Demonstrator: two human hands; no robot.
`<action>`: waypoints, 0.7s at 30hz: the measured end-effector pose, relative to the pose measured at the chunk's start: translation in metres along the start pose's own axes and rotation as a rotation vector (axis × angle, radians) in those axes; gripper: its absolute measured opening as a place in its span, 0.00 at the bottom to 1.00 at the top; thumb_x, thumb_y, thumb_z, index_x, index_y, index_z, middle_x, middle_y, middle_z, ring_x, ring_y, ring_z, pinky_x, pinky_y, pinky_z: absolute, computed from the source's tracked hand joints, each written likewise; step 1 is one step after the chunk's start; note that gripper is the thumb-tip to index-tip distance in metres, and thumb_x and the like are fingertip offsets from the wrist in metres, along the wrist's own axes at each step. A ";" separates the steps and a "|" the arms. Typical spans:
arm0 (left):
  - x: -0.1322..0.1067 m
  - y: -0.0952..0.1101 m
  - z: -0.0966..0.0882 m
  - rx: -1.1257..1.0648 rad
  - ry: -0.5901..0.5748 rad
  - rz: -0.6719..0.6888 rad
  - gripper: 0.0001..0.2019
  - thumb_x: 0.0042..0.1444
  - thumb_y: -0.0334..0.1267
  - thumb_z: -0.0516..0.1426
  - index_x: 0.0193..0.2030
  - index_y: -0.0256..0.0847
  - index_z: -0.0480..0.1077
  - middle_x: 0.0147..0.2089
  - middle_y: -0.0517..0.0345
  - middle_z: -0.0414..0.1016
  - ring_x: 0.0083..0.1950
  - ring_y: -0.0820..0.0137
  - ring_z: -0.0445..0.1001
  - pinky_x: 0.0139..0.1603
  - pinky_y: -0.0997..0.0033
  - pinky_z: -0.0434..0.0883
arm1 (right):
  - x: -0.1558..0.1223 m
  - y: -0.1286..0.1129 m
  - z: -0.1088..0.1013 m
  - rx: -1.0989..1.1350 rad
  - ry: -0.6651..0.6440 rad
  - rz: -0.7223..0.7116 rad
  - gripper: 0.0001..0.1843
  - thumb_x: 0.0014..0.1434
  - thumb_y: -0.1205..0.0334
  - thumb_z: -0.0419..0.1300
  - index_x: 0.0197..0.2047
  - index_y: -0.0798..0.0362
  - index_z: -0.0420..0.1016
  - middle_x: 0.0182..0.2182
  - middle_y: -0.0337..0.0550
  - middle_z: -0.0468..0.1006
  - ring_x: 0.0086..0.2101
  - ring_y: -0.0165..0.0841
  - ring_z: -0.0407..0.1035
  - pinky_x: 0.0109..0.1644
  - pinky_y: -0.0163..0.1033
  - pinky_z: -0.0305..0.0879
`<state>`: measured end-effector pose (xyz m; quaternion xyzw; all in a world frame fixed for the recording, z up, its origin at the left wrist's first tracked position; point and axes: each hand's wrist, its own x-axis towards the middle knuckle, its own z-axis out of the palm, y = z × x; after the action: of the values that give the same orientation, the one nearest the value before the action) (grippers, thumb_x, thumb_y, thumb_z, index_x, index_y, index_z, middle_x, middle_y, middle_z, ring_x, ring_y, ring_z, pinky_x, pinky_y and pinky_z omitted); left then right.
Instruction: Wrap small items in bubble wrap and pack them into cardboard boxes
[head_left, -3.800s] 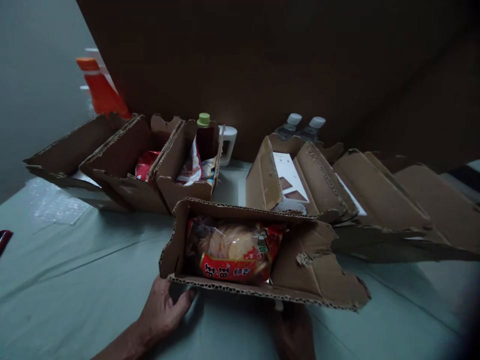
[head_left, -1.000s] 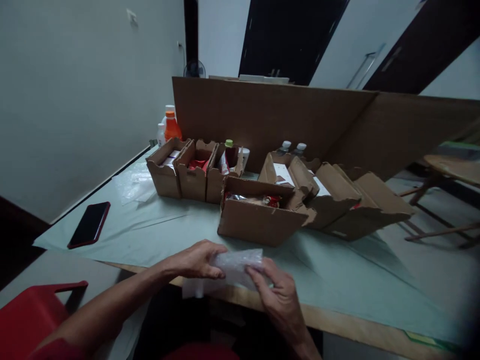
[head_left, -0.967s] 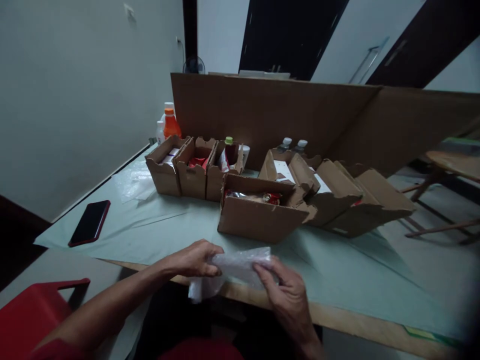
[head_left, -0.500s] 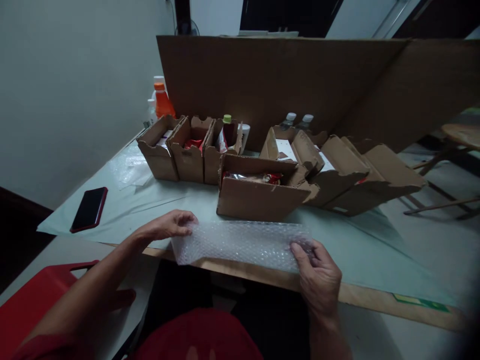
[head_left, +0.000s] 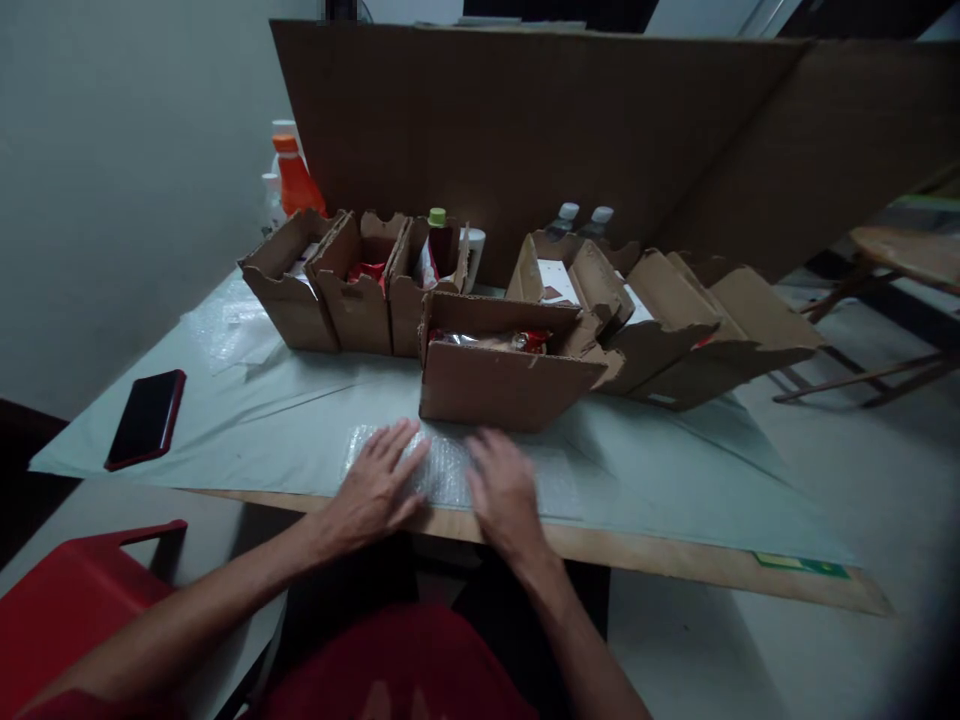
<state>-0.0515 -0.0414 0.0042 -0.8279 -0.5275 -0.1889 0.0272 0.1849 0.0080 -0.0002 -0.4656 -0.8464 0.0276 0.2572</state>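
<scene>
A strip of clear bubble wrap (head_left: 450, 470) lies flat along the front edge of the table, before an open cardboard box (head_left: 510, 385). My left hand (head_left: 382, 480) rests on its left part with the fingers spread. Over its middle is my right hand (head_left: 504, 490), fingers stretched forward and slightly blurred; whether it presses on the wrap or hovers just above, I cannot tell. Neither hand grips anything. In the front box lie red and silver wrapped packets (head_left: 525, 342).
Cardboard bins (head_left: 292, 300) stand in a row behind, with more tilted bins (head_left: 667, 320) to the right. Bottles, one orange (head_left: 300, 185), stand by the cardboard screen (head_left: 525, 130). A phone (head_left: 146, 420) and more bubble wrap (head_left: 225, 325) lie left. A red stool (head_left: 82, 610) sits lower left.
The bubble wrap, held up between both hands before, now lies on the table. Both hands have let go of its ends and opened; the right moved left, toward the middle. The view has tilted down.
</scene>
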 end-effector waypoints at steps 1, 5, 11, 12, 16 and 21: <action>-0.002 0.003 0.005 0.005 -0.056 0.025 0.30 0.66 0.44 0.54 0.72 0.36 0.56 0.74 0.40 0.57 0.75 0.52 0.53 0.73 0.47 0.52 | 0.008 -0.016 0.011 0.030 -0.095 -0.084 0.21 0.66 0.66 0.54 0.61 0.51 0.71 0.61 0.54 0.72 0.61 0.45 0.64 0.60 0.53 0.63; -0.019 -0.019 0.010 0.050 -0.212 0.005 0.29 0.70 0.49 0.50 0.74 0.42 0.54 0.74 0.46 0.58 0.75 0.52 0.54 0.74 0.44 0.45 | 0.013 -0.033 0.034 0.049 -0.221 -0.212 0.23 0.66 0.64 0.57 0.63 0.53 0.70 0.63 0.53 0.70 0.62 0.45 0.62 0.63 0.52 0.60; -0.042 -0.049 0.002 0.031 -0.257 -0.045 0.30 0.70 0.53 0.49 0.75 0.51 0.51 0.77 0.52 0.50 0.78 0.53 0.46 0.74 0.47 0.43 | -0.039 0.067 -0.006 -0.162 -0.117 -0.070 0.22 0.71 0.57 0.48 0.63 0.54 0.71 0.61 0.54 0.72 0.60 0.46 0.65 0.60 0.52 0.62; -0.043 -0.048 0.002 0.022 -0.255 -0.046 0.29 0.70 0.52 0.49 0.75 0.51 0.51 0.77 0.53 0.51 0.78 0.53 0.46 0.74 0.46 0.43 | -0.047 0.084 -0.016 -0.201 -0.096 -0.010 0.23 0.72 0.57 0.46 0.62 0.54 0.71 0.61 0.54 0.73 0.59 0.46 0.66 0.58 0.52 0.63; -0.040 -0.045 0.002 0.002 -0.196 -0.087 0.26 0.69 0.48 0.50 0.71 0.48 0.59 0.76 0.49 0.55 0.76 0.52 0.52 0.72 0.45 0.49 | -0.056 0.119 -0.043 -0.288 -0.005 0.198 0.25 0.71 0.52 0.44 0.54 0.56 0.76 0.55 0.57 0.77 0.55 0.47 0.70 0.54 0.52 0.65; -0.037 -0.047 -0.017 0.187 -0.084 -0.464 0.25 0.63 0.49 0.55 0.60 0.34 0.70 0.55 0.38 0.75 0.56 0.47 0.72 0.58 0.46 0.65 | -0.031 0.110 -0.035 -0.230 -0.026 0.225 0.25 0.68 0.49 0.48 0.57 0.57 0.72 0.56 0.57 0.76 0.55 0.47 0.69 0.56 0.51 0.64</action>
<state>-0.1119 -0.0565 0.0006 -0.6856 -0.7192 -0.1061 0.0377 0.2996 0.0383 -0.0139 -0.5833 -0.7899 -0.0349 0.1863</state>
